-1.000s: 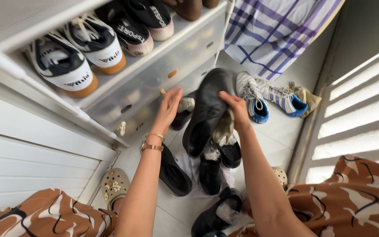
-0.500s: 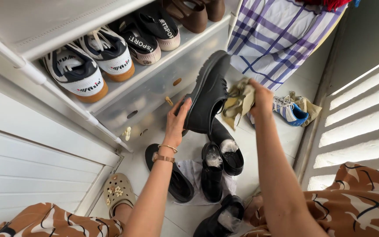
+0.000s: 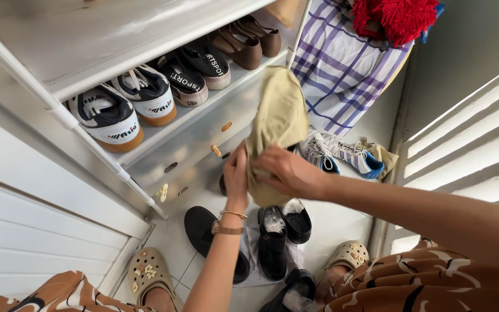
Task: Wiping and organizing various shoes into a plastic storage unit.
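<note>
Head view: both hands (image 3: 261,173) clamped on a shoe fully wrapped in crumpled beige cloth (image 3: 276,121).

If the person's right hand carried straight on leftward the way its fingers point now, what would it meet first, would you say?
The right hand already presses the beige cloth. Just beyond its fingertips lies the left hand, so probably that comes first, then the white shoe rack, though depth is unclear.

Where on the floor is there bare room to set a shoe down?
Bare tile lies right of the black shoes, between them, the beige clog and the blue-toed sneakers. A small patch lies left of the black sandal, by the rack. Under both hands, shoes crowd the floor.
</note>
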